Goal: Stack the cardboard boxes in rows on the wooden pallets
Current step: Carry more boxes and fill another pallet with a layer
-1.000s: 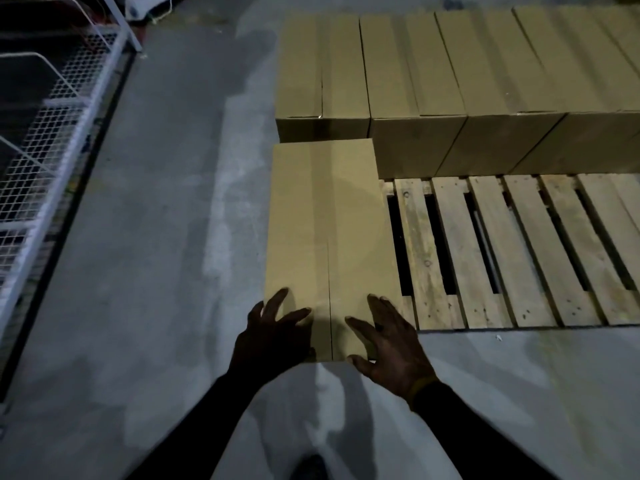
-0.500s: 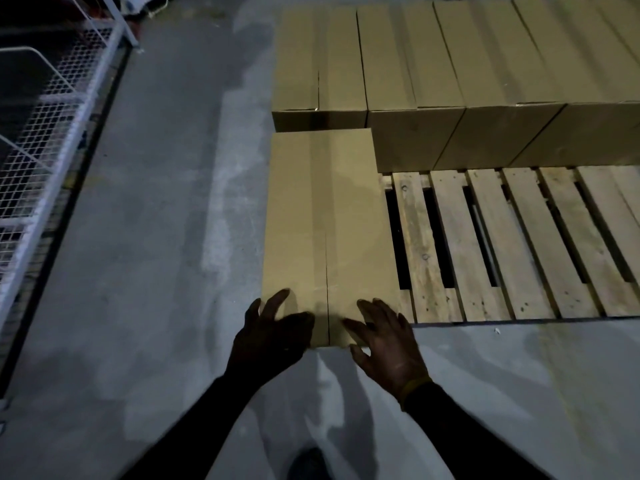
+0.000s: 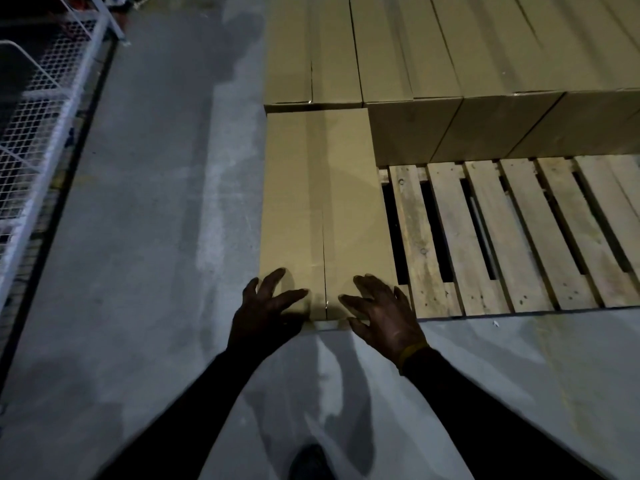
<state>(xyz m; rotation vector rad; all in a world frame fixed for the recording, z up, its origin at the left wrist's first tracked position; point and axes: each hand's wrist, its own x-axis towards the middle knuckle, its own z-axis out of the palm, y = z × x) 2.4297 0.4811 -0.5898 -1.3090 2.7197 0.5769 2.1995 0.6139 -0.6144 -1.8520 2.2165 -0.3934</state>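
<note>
Head view: the box lies on the pallet's left end, long axis running away from the person toward the back row. Both grips, left and right, press its near end with spread fingers, equally near.

A grey concrete floor fills the left and lower part of the view, marked with pale scuffed patches and crossed by dark shadows. On it lies a wooden pallet, its pale slats running away from the viewer with dark gaps between them. A long cardboard box sits at the pallet's left end, its near edge about level with the pallet's front. Behind it, touching its far end, stands a row of cardboard boxes set side by side across the back; whether these rest on the same pallet or another cannot be told. At the far left, a white wire-mesh rack stands on the floor.
</note>
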